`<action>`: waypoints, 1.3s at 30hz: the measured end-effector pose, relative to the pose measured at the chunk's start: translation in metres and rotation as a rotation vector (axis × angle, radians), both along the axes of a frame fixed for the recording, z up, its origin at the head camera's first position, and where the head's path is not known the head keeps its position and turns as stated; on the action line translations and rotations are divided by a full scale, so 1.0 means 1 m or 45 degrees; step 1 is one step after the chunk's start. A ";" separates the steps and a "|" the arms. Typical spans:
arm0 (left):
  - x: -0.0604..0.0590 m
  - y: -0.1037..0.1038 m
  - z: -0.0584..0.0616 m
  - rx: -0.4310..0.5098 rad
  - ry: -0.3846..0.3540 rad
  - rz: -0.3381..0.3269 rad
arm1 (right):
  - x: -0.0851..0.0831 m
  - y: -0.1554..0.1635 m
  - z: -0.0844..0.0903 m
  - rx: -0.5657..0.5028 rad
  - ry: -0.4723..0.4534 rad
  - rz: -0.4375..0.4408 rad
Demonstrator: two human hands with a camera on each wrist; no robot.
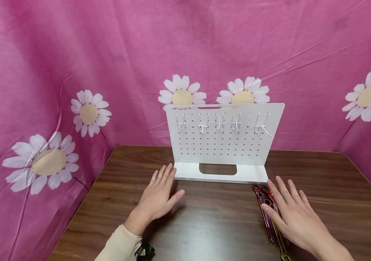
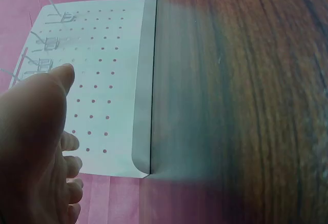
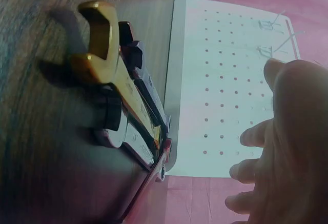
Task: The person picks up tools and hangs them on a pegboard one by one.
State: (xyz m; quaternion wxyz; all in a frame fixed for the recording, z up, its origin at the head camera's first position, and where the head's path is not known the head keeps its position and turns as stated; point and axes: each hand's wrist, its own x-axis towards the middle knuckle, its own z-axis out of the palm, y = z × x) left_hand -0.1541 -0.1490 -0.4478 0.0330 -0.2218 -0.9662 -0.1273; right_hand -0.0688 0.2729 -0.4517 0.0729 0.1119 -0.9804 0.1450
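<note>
My left hand [image 1: 157,197] hovers at the pegboard's front left corner, fingers straight and holding nothing. With fingers spread, my right hand [image 1: 297,217] is over the right side of a pile of wrenches [image 1: 268,214], partly covering them. The wrenches are coloured red, purple and gold; the gold wrench [image 3: 125,80] lies on top, its open jaw toward the right wrist camera. Behind both hands a white pegboard [image 1: 218,145] stands upright on its base. Several white wire hooks [image 1: 220,123] are fitted in a row near its top, with nothing hanging on them.
The dark wooden table [image 1: 218,217] runs back to a pink curtain [image 1: 133,72] with printed daisies. A small black object [image 1: 145,251] sits by the left sleeve. The pegboard's base [image 1: 185,172] has a cut-out in its middle.
</note>
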 end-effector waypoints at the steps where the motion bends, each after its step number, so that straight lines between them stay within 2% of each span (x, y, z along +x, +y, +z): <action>1: -0.001 -0.001 0.000 0.015 0.009 -0.007 | 0.000 0.000 0.000 -0.003 0.010 0.003; 7: -0.007 -0.001 0.002 0.131 0.040 -0.044 | -0.002 -0.001 0.000 -0.040 0.076 0.013; 11: -0.010 -0.002 0.004 0.221 0.057 -0.020 | -0.002 -0.002 0.002 -0.089 0.093 0.006; 18: -0.014 -0.007 0.006 0.319 0.248 0.048 | -0.008 -0.007 0.009 -0.184 0.196 -0.032; 21: -0.018 -0.010 0.008 0.346 0.291 0.055 | -0.009 -0.007 0.010 -0.258 0.238 -0.061; 27: -0.027 -0.015 0.010 0.435 0.257 0.078 | -0.010 -0.004 0.012 -0.342 0.199 -0.120; 31: -0.035 -0.019 0.006 0.485 0.211 0.068 | -0.010 -0.005 0.013 -0.405 0.164 -0.124; 39: -0.051 -0.025 -0.002 0.608 0.190 0.045 | -0.009 -0.005 0.012 -0.470 0.139 -0.137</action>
